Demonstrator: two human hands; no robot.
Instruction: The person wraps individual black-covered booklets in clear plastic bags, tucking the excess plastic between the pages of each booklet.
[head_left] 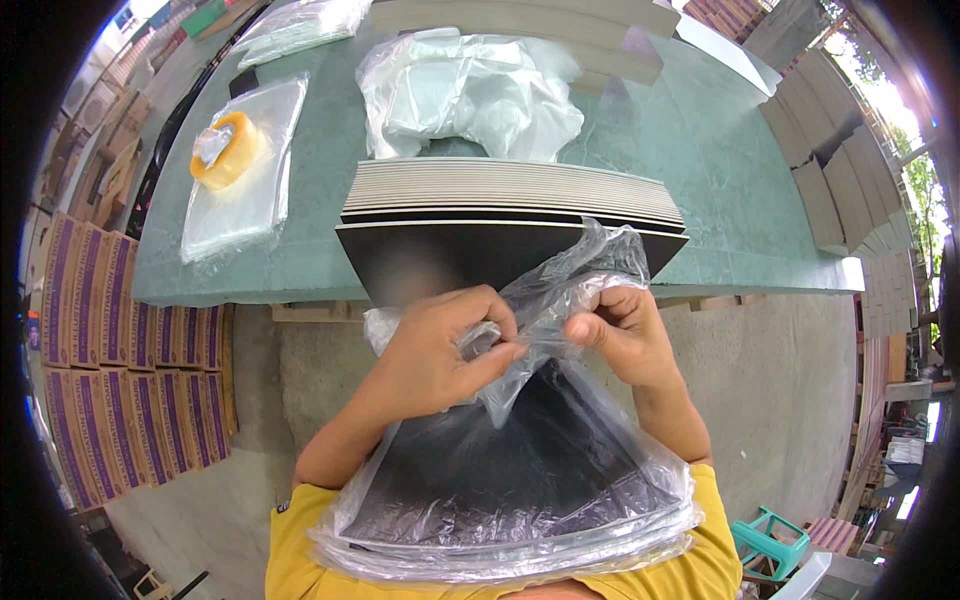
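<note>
A clear plastic bag [600,270] is bunched up between my hands at the near edge of the table. My left hand [450,345] is closed, with thumb and fingers pinching a gathered fold of it. On the other side, my right hand [628,335] is curled closed on the film, thumb against fingers. Close to my chest, black flat boards [500,475] lie under clear wrinkled plastic. Just beyond my hands, a stack of thin boards [510,190] with pale edges and a black face [470,250] stands at the table's edge.
The green table [720,150] carries a heap of crumpled clear plastic [470,95] behind the stack. At left, a yellow tape roll [228,150] rests on flat clear bags [240,215]. Stacked cartons [130,370] stand on the left floor, a green stool [770,540] at lower right.
</note>
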